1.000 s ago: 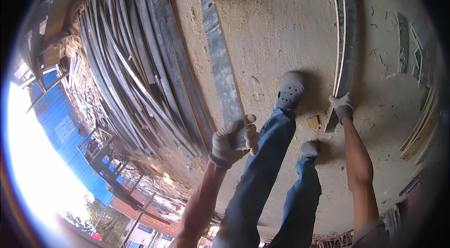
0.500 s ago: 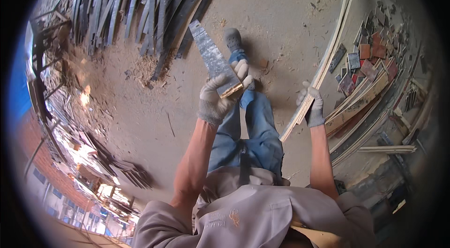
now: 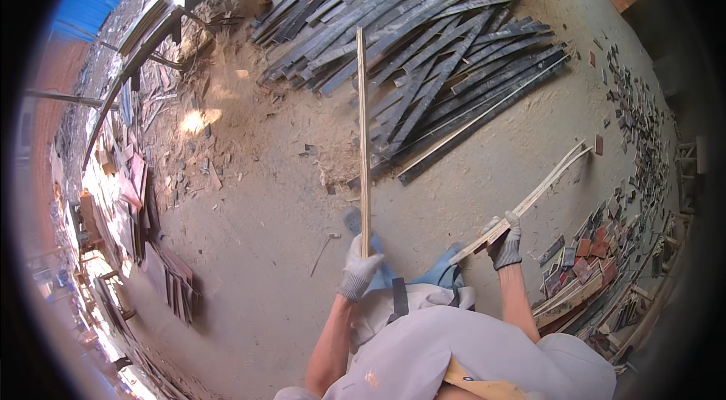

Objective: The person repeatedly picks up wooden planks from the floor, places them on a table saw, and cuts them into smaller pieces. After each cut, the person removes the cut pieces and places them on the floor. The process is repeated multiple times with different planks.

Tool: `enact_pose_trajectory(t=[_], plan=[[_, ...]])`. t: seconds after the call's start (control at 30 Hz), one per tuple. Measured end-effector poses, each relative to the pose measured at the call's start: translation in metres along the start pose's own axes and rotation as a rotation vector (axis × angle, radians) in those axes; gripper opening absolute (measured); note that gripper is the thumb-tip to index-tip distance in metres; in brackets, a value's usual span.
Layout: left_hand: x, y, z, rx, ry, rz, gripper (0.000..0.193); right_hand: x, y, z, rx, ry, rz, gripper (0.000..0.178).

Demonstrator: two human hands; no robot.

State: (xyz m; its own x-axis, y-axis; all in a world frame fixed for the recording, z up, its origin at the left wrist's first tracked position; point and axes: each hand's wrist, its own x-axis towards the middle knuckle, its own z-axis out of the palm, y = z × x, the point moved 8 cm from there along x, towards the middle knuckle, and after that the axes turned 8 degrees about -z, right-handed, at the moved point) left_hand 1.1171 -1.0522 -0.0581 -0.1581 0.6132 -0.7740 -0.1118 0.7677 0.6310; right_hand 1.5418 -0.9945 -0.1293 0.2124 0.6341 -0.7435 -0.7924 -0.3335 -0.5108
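My left hand (image 3: pixel 358 267), in a grey work glove, grips the near end of a long thin wooden strip (image 3: pixel 362 135) that stands out ahead of me, seen edge-on, toward the pile of dark planks (image 3: pixel 431 44). My right hand (image 3: pixel 505 243), also gloved, holds a bundle of pale thin strips (image 3: pixel 529 200) that slant up to the right over the dirt floor. My blue trouser legs and one grey shoe (image 3: pixel 352 218) show between the hands.
The dark planks lie spread over the ground ahead. Sawdust and wood scraps (image 3: pixel 227 135) litter the left. Small offcuts (image 3: pixel 605 249) are heaped at the right. Stacked boards (image 3: pixel 166 271) lean at the left, and a workbench (image 3: pixel 159 22) stands at upper left.
The view has swung so the plank pile lies ahead. My left hand has turned its flat grey board edge-on and raised it forward. My right hand still holds the pale strips.
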Motion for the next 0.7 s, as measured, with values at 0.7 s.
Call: enact_pose_trajectory(t=[0.7], plan=[[0.183, 0.294, -0.414, 0.138, -0.126, 0.137, 0.043, 0.134, 0.305, 0.694, -0.604, -0.537, 0.057, 0.102]])
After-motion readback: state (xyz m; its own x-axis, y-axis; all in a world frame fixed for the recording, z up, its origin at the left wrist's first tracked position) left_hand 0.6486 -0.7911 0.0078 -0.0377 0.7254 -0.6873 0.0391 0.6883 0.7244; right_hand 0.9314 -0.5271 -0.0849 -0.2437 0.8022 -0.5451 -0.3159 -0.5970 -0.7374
